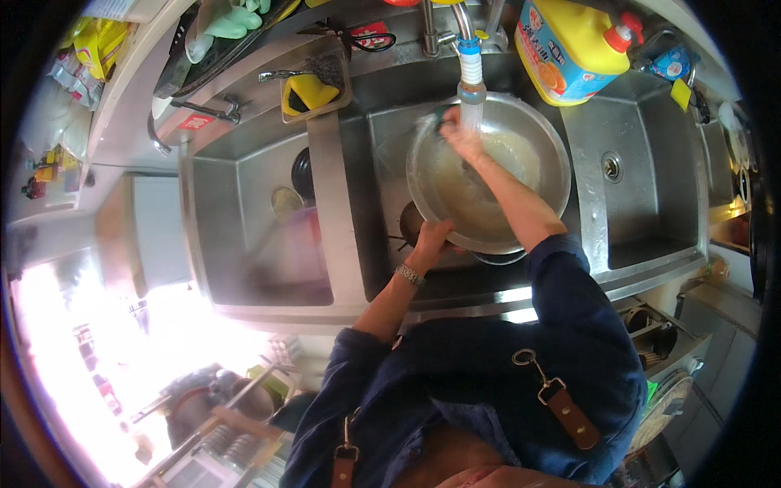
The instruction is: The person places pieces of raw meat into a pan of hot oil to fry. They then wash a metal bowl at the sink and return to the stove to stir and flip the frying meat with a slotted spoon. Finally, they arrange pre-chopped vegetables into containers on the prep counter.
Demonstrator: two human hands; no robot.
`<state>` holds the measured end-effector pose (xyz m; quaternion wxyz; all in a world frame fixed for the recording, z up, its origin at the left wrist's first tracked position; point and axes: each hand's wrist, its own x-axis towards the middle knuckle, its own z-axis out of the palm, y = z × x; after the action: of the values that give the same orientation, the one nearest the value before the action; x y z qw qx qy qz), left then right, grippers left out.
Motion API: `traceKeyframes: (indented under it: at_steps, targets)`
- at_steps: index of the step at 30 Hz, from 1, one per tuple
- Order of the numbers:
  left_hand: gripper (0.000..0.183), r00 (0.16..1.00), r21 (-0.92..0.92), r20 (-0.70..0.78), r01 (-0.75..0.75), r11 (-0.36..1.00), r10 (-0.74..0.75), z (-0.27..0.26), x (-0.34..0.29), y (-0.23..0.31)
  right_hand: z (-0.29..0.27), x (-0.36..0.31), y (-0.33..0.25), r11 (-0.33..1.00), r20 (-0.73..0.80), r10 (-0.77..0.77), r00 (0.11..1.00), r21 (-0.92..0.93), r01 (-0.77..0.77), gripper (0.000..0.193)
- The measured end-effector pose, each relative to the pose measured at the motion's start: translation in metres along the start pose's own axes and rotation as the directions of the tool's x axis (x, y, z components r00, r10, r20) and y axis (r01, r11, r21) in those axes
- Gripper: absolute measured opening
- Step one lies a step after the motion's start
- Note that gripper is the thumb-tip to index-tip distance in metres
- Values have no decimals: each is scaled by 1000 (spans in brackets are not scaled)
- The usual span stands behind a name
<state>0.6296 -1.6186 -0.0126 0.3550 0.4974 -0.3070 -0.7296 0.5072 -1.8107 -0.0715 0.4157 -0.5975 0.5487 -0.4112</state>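
Note:
A large round metal basin (556, 175) is in the middle sink, tilted, with cloudy water in it. My left hand (433, 237), with a metal band at the wrist, grips the basin's near left rim. At the far left side of the basin, my right hand (462, 140) is closed and partly smeared by motion. Something small and dark green shows at its fingers, too blurred to name. Water runs from the faucet (472, 81) beside that hand into the basin. Under the basin's left side, a brown round pan or bowl (412, 220) is partly hidden.
The left sink (244, 244) holds a dark round lid or pan (302, 173). A plastic container (342, 102) with a yellow sponge (311, 92) sits behind it. A yellow jug with a red cap (569, 53) stands right of the faucet. Farther right is another sink (643, 220).

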Motion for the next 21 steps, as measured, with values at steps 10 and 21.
traceKeyframes:
  at_steps: [10, 21]
  targets:
    - [27, 971, -218, -35, 224, 950, -237, 7, -4, 18, -24, 27, 52, 839, -262, -41, 964, 515, 176, 14]
    - [41, 983, -212, 37, 184, 960, -180, 3, 12, 4, -20, -49, -29, 937, 725, 260, 638, -29, -348, 40]
